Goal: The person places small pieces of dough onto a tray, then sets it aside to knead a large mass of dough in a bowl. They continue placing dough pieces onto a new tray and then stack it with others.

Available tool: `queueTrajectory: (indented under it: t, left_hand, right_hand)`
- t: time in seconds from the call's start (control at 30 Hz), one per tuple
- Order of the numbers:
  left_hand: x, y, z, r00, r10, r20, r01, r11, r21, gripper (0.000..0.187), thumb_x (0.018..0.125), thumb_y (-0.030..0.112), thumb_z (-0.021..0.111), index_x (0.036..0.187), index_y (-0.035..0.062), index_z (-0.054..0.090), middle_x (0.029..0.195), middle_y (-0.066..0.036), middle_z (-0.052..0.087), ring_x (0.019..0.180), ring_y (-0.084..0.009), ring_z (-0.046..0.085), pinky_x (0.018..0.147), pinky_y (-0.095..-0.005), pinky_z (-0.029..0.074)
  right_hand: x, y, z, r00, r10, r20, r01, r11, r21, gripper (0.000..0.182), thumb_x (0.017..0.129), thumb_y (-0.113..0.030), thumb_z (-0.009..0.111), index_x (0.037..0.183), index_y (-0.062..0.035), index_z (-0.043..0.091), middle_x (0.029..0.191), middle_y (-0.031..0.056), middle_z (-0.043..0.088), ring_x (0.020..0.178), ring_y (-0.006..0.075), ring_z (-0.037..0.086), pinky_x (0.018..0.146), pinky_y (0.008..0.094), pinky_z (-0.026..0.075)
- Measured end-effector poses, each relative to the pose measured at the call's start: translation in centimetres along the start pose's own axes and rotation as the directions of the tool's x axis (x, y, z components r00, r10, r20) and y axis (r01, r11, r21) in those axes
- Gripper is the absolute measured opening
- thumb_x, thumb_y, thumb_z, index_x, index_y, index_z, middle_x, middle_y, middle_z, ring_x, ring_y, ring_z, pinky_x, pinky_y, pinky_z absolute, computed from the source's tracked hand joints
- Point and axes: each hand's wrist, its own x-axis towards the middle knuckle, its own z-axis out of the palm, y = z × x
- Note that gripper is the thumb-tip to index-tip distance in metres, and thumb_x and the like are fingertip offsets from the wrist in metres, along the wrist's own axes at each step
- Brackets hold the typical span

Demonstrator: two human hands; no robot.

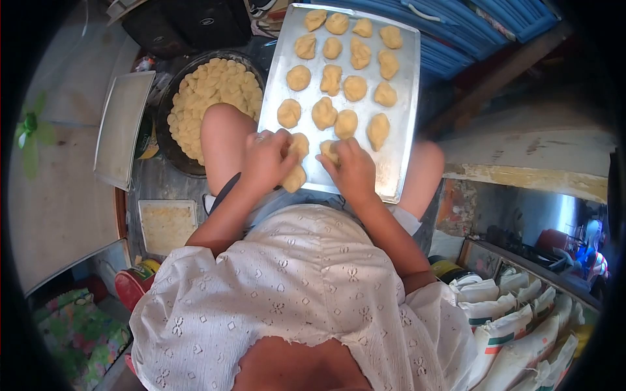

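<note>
A metal tray (404,124) rests tilted across my lap, with several rows of pale dough pieces (298,77) on it. At the tray's near left corner, my left hand (268,156) is closed on a dough lump (295,177), which hangs below the fingers. My right hand (353,171) pinches another dough piece (328,152) near the tray's front edge. Left of my knee stands a round dark pan (167,144) heaped with many dough balls (212,91).
An empty-looking tray (124,124) leans at the left, and a small floury tray (167,227) lies below it. Black bags (195,26) stand behind the pan. Blue slats (450,32) are at the back right. Packed white bags (508,326) stand at the lower right.
</note>
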Motion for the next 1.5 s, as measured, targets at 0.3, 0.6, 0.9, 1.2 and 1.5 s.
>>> queueTrajectory:
  t: [0.3,0.6,0.9,1.2,1.5]
  left_hand:
    - [-0.3,0.2,0.6,0.984,0.160,0.082,-0.154,0.985,-0.075,0.019,0.076,0.016,0.068,0.089,0.0054,0.060,0.073,-0.007,0.061,0.078,-0.0246,0.059,0.089,-0.0380,0.036]
    - [1.1,3.9,4.1,0.967,0.251,0.043,-0.252,0.968,0.014,0.016,0.076,0.015,0.068,0.086,0.0058,0.060,0.077,-0.010,0.061,0.081,-0.0267,0.058,0.083,-0.0393,0.037]
    - [4.6,4.5,2.4,0.960,0.280,-0.028,-0.281,0.959,-0.036,0.027,0.076,0.017,0.067,0.101,0.0070,0.064,0.089,-0.010,0.061,0.089,-0.0261,0.058,0.085,-0.0384,0.038]
    - [8.0,5.8,6.8,0.840,0.541,-0.041,-0.508,0.811,0.291,0.023,0.071,0.011,0.057,0.092,0.0099,0.064,0.085,-0.005,0.059,0.088,-0.0210,0.058,0.078,-0.0363,0.040]
    - [3.7,2.6,-0.6,0.976,0.220,-0.011,-0.220,0.976,-0.001,0.037,0.076,0.011,0.065,0.112,0.0068,0.060,0.106,-0.012,0.058,0.104,-0.0311,0.053,0.091,-0.0408,0.038]
  right_hand:
    - [-1.3,1.3,-3.0,0.986,0.055,-0.158,-0.068,0.994,-0.080,0.017,0.075,-0.014,0.072,0.076,-0.0069,0.057,0.069,0.0100,0.056,0.058,0.0289,0.054,0.053,0.0377,0.042]
    - [-2.7,3.2,-4.8,0.987,0.151,-0.058,-0.161,0.960,-0.229,0.018,0.076,-0.020,0.071,0.079,-0.0074,0.060,0.076,0.0093,0.054,0.065,0.0270,0.055,0.057,0.0394,0.042]
    - [2.0,4.9,-5.0,0.982,0.175,-0.067,-0.179,0.982,-0.059,0.040,0.076,-0.016,0.071,0.112,-0.0040,0.059,0.100,0.0148,0.055,0.088,0.0322,0.057,0.074,0.0386,0.048]
    - [1.9,6.0,-4.9,0.942,0.328,-0.065,-0.332,0.942,-0.054,0.036,0.076,-0.017,0.070,0.107,-0.0014,0.061,0.096,0.0149,0.057,0.086,0.0322,0.058,0.074,0.0397,0.049]
    - [0.7,1.3,-5.2,1.000,0.009,0.018,-0.010,0.999,0.050,0.031,0.077,-0.023,0.069,0.104,-0.0074,0.064,0.096,0.0115,0.057,0.090,0.0307,0.055,0.079,0.0416,0.043]
